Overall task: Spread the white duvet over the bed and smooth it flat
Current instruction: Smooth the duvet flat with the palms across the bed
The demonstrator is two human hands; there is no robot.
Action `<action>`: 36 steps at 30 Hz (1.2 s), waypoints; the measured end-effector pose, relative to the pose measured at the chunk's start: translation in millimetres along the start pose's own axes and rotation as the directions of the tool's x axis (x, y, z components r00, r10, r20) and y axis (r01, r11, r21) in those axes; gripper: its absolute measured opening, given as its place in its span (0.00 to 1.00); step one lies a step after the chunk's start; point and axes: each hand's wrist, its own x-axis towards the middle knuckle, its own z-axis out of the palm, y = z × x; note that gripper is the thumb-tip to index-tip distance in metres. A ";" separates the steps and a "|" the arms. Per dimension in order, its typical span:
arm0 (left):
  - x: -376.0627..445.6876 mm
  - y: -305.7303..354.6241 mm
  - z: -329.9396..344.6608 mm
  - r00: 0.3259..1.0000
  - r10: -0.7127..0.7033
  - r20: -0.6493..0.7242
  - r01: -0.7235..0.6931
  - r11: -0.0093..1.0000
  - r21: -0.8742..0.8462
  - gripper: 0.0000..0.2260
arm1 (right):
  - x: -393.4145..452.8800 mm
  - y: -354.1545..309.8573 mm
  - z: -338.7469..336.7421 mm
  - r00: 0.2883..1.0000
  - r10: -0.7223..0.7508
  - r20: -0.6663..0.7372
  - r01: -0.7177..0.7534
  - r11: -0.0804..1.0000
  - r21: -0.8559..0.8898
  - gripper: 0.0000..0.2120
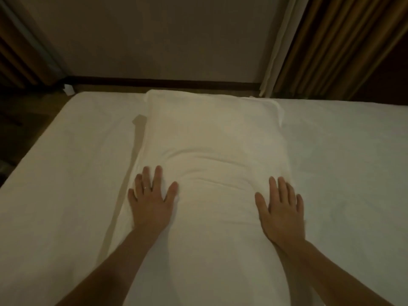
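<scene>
The left hand [152, 202] is laid flat at 7 o'clock with fingers spread; the right hand [281, 208] is laid flat at 5 o'clock, fingers nearly together, thumb apart. Both are pressed on the folded white duvet [212, 138], which is extended toward 12 o'clock along the bed [344, 151] centre. Curtains [331, 45] are seen at 1 o'clock.

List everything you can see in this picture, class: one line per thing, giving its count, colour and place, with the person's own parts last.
duvet: one, white, folded into a long strip down the middle of the bed
bed sheet: one, white, covering the mattress on both sides of the duvet
wall: one, pale, beyond the bed
skirting board: one, dark, along the foot of the wall
curtains: brown, far right, with a pale strip at their inner edge
ring: one, on a left-hand finger
left hand: flat on the duvet's left edge
right hand: flat on the duvet's right edge
</scene>
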 end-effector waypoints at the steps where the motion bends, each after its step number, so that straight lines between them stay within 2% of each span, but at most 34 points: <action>1: -11.5 -1.9 -1.4 0.999 -0.046 0.020 0.046 0.999 -0.006 0.33 | -5.0 -1.1 1.5 1.000 0.006 0.006 -0.006 1.000 0.000 0.34; 3: -31.6 1.1 -3.6 0.993 -0.108 0.050 0.109 0.994 -0.023 0.35 | -12.4 -5.8 1.3 1.000 0.013 0.028 -0.014 1.000 0.028 0.35; 6: -55.8 -3.3 -19.5 0.957 -0.271 0.105 0.283 0.951 -0.124 0.49 | -28.4 4.7 -9.1 0.997 0.059 0.050 -0.065 0.988 0.138 0.41; 8: -67.1 -31.3 -23.7 0.874 -0.431 0.225 0.472 0.862 -0.185 0.55 | -46.7 28.0 -17.1 0.962 0.242 0.122 -0.268 0.921 0.283 0.53; 9: -71.7 -45.8 -23.6 0.828 -0.473 0.302 0.543 0.811 -0.217 0.56 | -54.3 41.9 -17.0 0.908 0.351 0.231 -0.417 0.821 0.391 0.59; 11: -80.0 -60.3 -21.1 0.785 -0.460 0.415 0.595 0.747 -0.297 0.58 | -67.6 60.2 -9.5 0.770 0.429 0.473 -0.634 0.604 0.484 0.65; 12: -81.8 -60.5 -16.8 0.788 -0.439 0.431 0.590 0.740 -0.325 0.58 | -72.1 61.9 -3.4 0.736 0.422 0.529 -0.669 0.571 0.476 0.66; 16: -75.7 -46.1 -9.7 0.798 -0.426 0.426 0.573 0.755 -0.320 0.59 | -68.1 53.1 5.1 0.719 0.453 0.526 -0.679 0.621 0.393 0.65; 17: -75.7 -43.6 -11.7 0.802 -0.416 0.429 0.563 0.767 -0.307 0.57 | -67.9 50.7 -0.1 0.727 0.460 0.510 -0.669 0.641 0.376 0.63; 18: -76.5 -40.8 -14.1 0.836 -0.395 0.382 0.516 0.802 -0.300 0.52 | -70.4 48.5 -7.7 0.742 0.460 0.487 -0.653 0.660 0.372 0.60; 19: -78.5 -35.4 -18.3 0.914 -0.329 0.239 0.389 0.877 -0.281 0.44 | -76.5 47.3 -15.6 0.782 0.447 0.434 -0.610 0.692 0.387 0.56; 20: -83.2 -23.0 -23.8 0.984 -0.176 0.027 0.177 0.951 -0.255 0.34 | -87.4 43.3 -24.1 0.836 0.423 0.350 -0.541 0.744 0.392 0.51; 21: -90.0 -1.6 -30.9 0.988 0.034 -0.148 -0.064 0.976 -0.208 0.29 | -101.1 36.7 -30.4 0.892 0.376 0.252 -0.448 0.810 0.378 0.47; 22: -96.9 25.7 -35.6 0.948 0.239 -0.210 -0.280 0.940 -0.193 0.27 | -117.6 27.6 -35.2 0.930 0.317 0.185 -0.364 0.863 0.351 0.45; 23: -103.5 59.5 -39.1 0.890 0.427 -0.162 -0.455 0.857 -0.242 0.26 | -133.6 19.5 -36.9 0.954 0.260 0.150 -0.296 0.896 0.332 0.45; 24: -108.7 92.2 -38.4 0.790 0.611 -0.051 -0.597 0.747 -0.292 0.25 | -145.6 13.9 -38.2 0.961 0.240 0.139 -0.273 0.909 0.315 0.46; 25: -111.1 119.1 -30.7 0.644 0.760 0.085 -0.712 0.636 -0.298 0.25 | -151.0 15.1 -34.5 0.959 0.257 0.122 -0.282 0.909 0.306 0.48; 27: -106.8 157.9 -5.9 0.362 0.889 0.280 -0.892 0.418 -0.174 0.27 | -150.2 32.1 -26.9 0.893 0.422 0.155 -0.450 0.833 0.323 0.57; 28: -98.7 170.8 9.1 0.279 0.908 0.314 -0.942 0.322 -0.096 0.29 | -146.8 45.4 -21.1 0.822 0.523 0.227 -0.569 0.737 0.364 0.63; 29: -90.5 180.6 21.7 0.242 0.905 0.350 -0.961 0.272 -0.039 0.30 | -143.6 58.1 -16.1 0.753 0.578 0.315 -0.658 0.641 0.395 0.67; 31: -72.8 204.3 38.4 0.193 0.880 0.435 -0.978 0.209 0.011 0.32 | -136.1 77.2 -4.0 0.679 0.577 0.454 -0.734 0.527 0.428 0.72; 34: -49.6 252.0 49.3 0.085 0.858 0.507 -0.996 0.079 0.033 0.37 | -127.3 93.2 13.6 0.661 0.527 0.535 -0.750 0.496 0.437 0.73; 36: -23.7 282.5 58.0 0.042 0.826 0.563 -0.998 0.011 0.059 0.37 | -123.1 99.9 23.0 0.661 0.494 0.565 -0.748 0.498 0.440 0.72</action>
